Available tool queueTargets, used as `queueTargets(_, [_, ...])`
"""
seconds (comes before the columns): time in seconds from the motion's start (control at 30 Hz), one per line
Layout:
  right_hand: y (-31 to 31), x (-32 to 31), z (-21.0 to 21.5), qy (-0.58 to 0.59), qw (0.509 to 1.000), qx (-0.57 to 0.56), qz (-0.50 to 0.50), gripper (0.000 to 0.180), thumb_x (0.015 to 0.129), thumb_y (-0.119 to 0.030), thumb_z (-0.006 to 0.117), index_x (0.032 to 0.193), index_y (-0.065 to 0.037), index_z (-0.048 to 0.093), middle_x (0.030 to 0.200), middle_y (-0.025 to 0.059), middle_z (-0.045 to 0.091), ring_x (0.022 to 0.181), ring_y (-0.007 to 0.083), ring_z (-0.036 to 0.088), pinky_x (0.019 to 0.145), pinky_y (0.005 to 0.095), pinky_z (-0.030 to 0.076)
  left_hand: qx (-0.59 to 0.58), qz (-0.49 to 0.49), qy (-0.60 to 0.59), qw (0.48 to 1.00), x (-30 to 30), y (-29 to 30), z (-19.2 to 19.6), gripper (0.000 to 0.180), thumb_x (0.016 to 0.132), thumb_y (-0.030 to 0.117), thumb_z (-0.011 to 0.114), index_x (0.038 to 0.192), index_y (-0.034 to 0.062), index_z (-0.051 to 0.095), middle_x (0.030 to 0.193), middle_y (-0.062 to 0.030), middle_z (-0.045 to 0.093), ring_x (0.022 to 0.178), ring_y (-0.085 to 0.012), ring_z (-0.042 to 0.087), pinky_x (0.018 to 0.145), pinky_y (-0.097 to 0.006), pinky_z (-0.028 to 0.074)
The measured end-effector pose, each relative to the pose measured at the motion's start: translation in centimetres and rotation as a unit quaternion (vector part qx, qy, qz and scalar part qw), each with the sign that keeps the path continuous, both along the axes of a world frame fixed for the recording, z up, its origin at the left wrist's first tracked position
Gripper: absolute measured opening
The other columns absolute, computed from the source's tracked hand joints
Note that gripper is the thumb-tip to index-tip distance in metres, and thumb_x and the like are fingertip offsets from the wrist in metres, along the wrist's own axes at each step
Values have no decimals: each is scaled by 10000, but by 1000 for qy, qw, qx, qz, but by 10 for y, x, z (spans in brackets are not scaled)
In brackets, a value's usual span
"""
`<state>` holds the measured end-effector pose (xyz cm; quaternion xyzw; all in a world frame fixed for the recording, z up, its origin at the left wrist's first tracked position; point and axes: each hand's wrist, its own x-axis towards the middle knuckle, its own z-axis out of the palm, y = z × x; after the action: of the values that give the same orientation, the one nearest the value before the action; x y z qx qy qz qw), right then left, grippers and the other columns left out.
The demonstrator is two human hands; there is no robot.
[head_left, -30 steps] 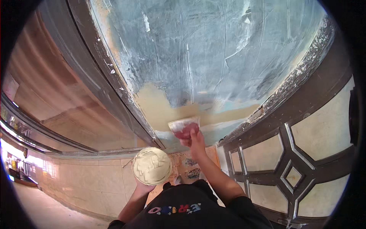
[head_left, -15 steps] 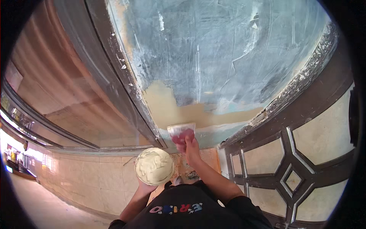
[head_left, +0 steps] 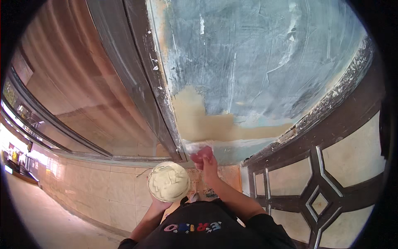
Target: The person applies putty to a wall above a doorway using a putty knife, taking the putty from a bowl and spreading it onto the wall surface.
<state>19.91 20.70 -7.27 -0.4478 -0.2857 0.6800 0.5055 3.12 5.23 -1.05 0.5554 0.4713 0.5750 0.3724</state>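
My left hand (head_left: 161,204) holds a round tub (head_left: 149,186) from below, and most of its fingers are hidden under it. Pale cream putty (head_left: 169,179) fills the tub to the top, its surface uneven. My right hand (head_left: 209,167) is closed on a wide putty knife (head_left: 201,153) with a reddish body, its pale blade edge slightly blurred. The blade is at the lower left part of a blue-grey wall (head_left: 257,62), just under a smooth tan patch of putty (head_left: 215,128). That patch runs as a band toward the right edge.
A dark frame (head_left: 159,99) with flaking paint and a glass pane (head_left: 103,95) borders the wall on the left. To the right stands a dark panelled door (head_left: 311,182). Beige tiles (head_left: 120,186) cover the low wall at the lower left.
The view has shifted, so the wall and frame appear farther right. My right hand and the putty knife sit slightly lower against the wall, below the tan band. The tub stays in my left hand.
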Motion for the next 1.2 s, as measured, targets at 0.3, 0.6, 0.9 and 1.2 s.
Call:
queueTargets(0.3, [38,-61,192,128,965,206,98,339,948,-278,537,1154,-10,512,1025,82,638,772,196,670,674,318,558,-4,30,-138,990,2,-5,-10,765,726,237,767,1361,90,367,1375,-87,418,1252,-214,428,1059,-382,333])
queueTargets(0.6, [16,2,-65,-56,996,40,55,276,953,-256,527,1072,-7,538,886,60,647,750,137,634,619,260,519,-141,-74,-559,813,-6,-12,-5,805,859,733,187,1440,180,259,1484,-62,297,1321,-278,354,1091,-474,276])
queueTargets(0.9, [37,32,58,-571,634,484,196,155,803,-192,608,925,-96,608,885,100,616,783,319,602,663,413,505,29,84,2,996,0,4,4,764,648,195,808,1307,83,437,1300,-94,495,1209,-210,471,1041,-385,348])
queueTargets(1.2, [93,-6,272,-585,476,647,107,182,783,-84,583,965,-76,589,878,131,579,828,321,589,656,419,491,27,56,-6,998,16,20,29,769,657,187,807,1314,67,427,1307,-114,485,1219,-243,464,1046,-404,334])
